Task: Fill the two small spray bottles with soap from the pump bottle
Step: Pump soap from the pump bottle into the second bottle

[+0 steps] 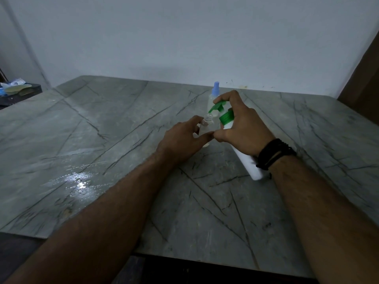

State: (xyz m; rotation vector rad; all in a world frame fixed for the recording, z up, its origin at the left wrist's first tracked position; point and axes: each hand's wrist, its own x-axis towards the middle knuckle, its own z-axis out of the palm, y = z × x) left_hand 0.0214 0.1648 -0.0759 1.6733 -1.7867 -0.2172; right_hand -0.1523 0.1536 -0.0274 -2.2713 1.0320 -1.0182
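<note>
A small clear spray bottle [207, 125] with its cap off stands on the grey marble table [102, 140]; my left hand [184, 141] holds it between thumb and fingers. My right hand [242, 126] grips the white pump bottle [249, 163], tilted with its green pump head [217, 106] pointing down-left just above the open neck, one finger on top of the pump. Behind them stands a second small clear spray bottle [213, 99] with a pale blue cap on, upright and untouched.
A wet, shiny patch [79, 180] lies on the table's left front. A dark tray with odds and ends [18, 90] sits off the table at far left. A white wall runs behind; a brown panel [363, 83] stands at right.
</note>
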